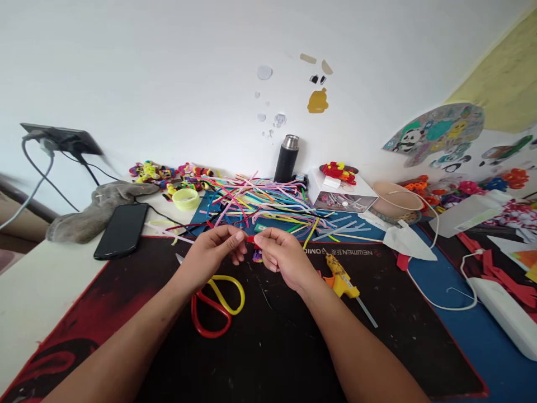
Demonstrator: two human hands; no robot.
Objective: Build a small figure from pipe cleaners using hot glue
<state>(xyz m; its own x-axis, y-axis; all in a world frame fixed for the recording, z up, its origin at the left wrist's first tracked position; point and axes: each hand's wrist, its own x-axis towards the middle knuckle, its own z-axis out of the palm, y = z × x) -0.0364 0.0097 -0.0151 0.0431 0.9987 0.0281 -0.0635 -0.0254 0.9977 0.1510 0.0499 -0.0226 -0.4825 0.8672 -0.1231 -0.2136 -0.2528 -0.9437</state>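
Observation:
My left hand (220, 249) is closed in a pinch, its thumb and index fingertips at the left end of a small red piece (250, 239). From the other side, my right hand (282, 252) grips that piece between thumb and curled fingers. Just under it shows a small purple and multicoloured item (257, 256), partly hidden by the right fingers; whether it is joined to the red piece, I cannot tell. Scissors with one red and one yellow handle (226, 296) lie beneath my left wrist. A yellow glue gun (343, 278) with a glue stick in it rests beside my right forearm.
Behind my hands, many coloured pipe cleaners (260, 204) are heaped on the blue surface. A black flask (287, 159) and a white box (342, 193) stand by the wall. On the left are a phone (121, 230) and tape roll (185, 198); on the right, a white power strip (503, 313).

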